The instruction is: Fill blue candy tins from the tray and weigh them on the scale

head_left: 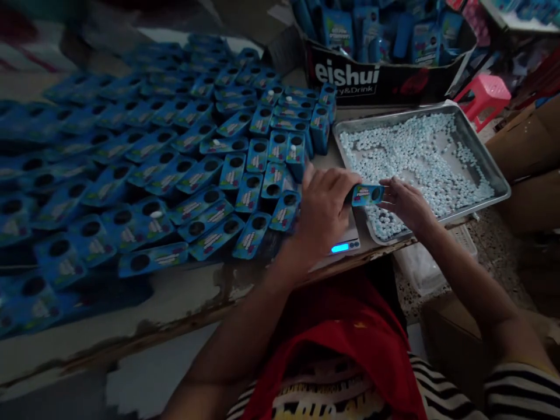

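Observation:
My left hand (330, 201) is closed round one end of a small blue plastic case (366, 195) with a printed label and a round hole, held above the table's front edge. My right hand (406, 204) is at the case's other end, its fingers stretched apart with the tips at or touching the case. Whether pellets lie in its palm is hidden. Below my left hand, a small scale (345, 247) shows a lit blue display. Right of it, a metal tray (503, 192) holds many pale blue and white pellets (394, 151).
Rows of similar blue cases (196, 175) cover the table to the left, a few with white pellets on top. Behind the tray stands a black carton (341, 79) full of blue packs. A pink stool (485, 96) and brown cartons (525, 157) are at the right.

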{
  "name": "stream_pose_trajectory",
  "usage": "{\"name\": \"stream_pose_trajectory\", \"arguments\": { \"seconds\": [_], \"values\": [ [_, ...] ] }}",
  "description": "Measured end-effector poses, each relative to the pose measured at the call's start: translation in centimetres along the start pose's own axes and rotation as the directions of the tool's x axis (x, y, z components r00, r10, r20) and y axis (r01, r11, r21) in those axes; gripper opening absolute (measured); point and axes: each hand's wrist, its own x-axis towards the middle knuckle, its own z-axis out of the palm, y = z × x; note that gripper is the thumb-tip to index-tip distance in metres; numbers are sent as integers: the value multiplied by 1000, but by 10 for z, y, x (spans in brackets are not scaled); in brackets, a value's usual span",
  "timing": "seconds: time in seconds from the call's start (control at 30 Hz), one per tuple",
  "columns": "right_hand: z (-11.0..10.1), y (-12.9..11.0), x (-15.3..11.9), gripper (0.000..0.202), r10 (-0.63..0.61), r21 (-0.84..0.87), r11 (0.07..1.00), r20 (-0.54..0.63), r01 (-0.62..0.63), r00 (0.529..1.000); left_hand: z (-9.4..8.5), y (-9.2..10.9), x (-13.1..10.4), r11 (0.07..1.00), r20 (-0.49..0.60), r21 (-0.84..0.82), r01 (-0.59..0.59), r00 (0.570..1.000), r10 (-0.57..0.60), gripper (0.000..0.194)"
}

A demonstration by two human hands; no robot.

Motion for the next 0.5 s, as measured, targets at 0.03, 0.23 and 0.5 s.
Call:
{"name": "stream_pose_trajectory", "arguments": {
  "seconds": [0.03,0.23,0.5],
  "values": [
    [2,3,3,41,34,136,990,-8,-33,999,4,2,14,998,9,35,-51,999,51,35],
    [11,0,34,38,261,618,757,11,-212,965,42,-11,75,940,227,49,-338,920,319,35],
    [4,39,78,44,-82,203,977,108,59,991,57,-12,80,930,255,86,-357,911,326,32]
  ]
}}
